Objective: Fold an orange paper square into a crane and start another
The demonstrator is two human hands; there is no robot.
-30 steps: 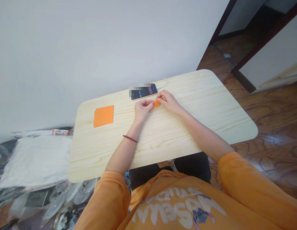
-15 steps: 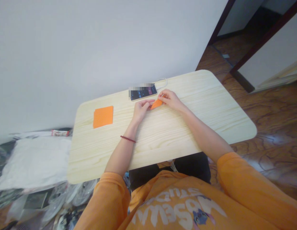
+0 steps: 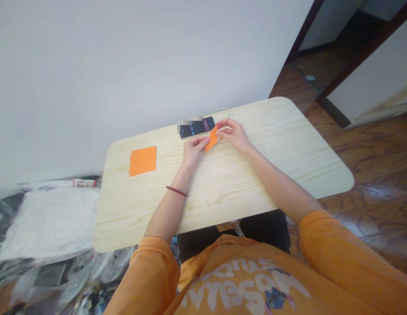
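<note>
Orange paper (image 3: pixel 212 138), folded into a narrow strip, stands tilted between the person's two hands near the far edge of a pale pine-grain table (image 3: pixel 229 205), and its lower tip may or may not touch the wood, as the view is too small to tell. Left hand (image 3: pixel 194 151) is mostly closed, its fingertips pinching the strip's left side. Right hand (image 3: pixel 233 135) comes in from the other side, fingers curved and pinching the strip's upper right part, though the exact finger placement is hard to make out. Both forearms slant inward from the table's near edge, elbows wide, in orange sleeves (image 3: pixel 335 249); a dark red beaded bracelet (image 3: pixel 176 191) circles the left wrist. A smartphone (image 3: pixel 197 127) lies just beyond the hands, almost touching the strip, with a white cable (image 3: pixel 223 112) looping from its right end. A flat square of orange paper (image 3: pixel 142 161) lies well to the left of the hands. The table's far edge runs along a white wall (image 3: pixel 124 65). Its rounded right end sits well apart from the right hand, above a brown patterned wood floor (image 3: pixel 370 153). Left of the table, a white plastic bag (image 3: pixel 49 223) lies low beside it.
</note>
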